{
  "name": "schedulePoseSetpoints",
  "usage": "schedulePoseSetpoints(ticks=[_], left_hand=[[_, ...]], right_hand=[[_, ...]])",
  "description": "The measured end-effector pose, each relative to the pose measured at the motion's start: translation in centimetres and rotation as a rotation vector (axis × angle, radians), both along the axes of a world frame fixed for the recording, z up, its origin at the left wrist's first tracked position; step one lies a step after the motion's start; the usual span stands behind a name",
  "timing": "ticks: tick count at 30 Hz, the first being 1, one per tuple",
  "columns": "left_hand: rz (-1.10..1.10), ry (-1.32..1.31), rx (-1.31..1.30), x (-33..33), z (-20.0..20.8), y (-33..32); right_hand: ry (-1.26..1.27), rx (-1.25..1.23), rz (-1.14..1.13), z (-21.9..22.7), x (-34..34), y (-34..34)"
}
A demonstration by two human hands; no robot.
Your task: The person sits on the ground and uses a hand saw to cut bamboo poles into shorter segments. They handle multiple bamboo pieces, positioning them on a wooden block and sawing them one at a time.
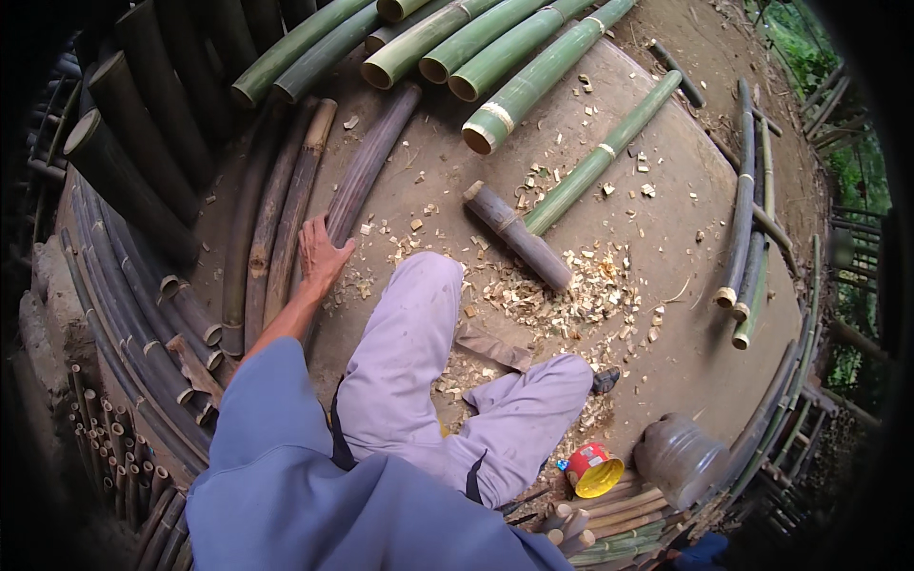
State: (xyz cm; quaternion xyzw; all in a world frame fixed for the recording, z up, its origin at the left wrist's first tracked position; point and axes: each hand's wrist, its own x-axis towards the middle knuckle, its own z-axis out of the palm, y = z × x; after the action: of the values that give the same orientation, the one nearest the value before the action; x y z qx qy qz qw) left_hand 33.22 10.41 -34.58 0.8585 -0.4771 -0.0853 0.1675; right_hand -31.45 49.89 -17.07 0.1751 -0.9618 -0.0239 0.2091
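Just beside small, pale wood chips (416, 225), a worker's bare left hand (325, 251) curls its fingers around a long, round, dark-brown pole (378, 147), the right hand's grip impossible to tell.

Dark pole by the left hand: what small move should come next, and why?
I'd probably firm up the left hand around the dark pole before shifting it. The hand already lies over the pole, but whether its grip is tight can't be told, and the right hand is out of view, so no second hold shows.
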Motion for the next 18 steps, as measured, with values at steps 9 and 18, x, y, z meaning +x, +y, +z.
schedulePoseSetpoints(ticks=[9,18], left_hand=[[0.056,0.087,0.279,1.4,-3.0,2.9],[0.048,-0.075,0.335,1.5,-5.2,1.8]], right_hand=[[-0.135,-0.188,0.075,0.2,5.4,3.2],[-0.352,-0.454,0.28,-5.0,12.0,-1.4]])
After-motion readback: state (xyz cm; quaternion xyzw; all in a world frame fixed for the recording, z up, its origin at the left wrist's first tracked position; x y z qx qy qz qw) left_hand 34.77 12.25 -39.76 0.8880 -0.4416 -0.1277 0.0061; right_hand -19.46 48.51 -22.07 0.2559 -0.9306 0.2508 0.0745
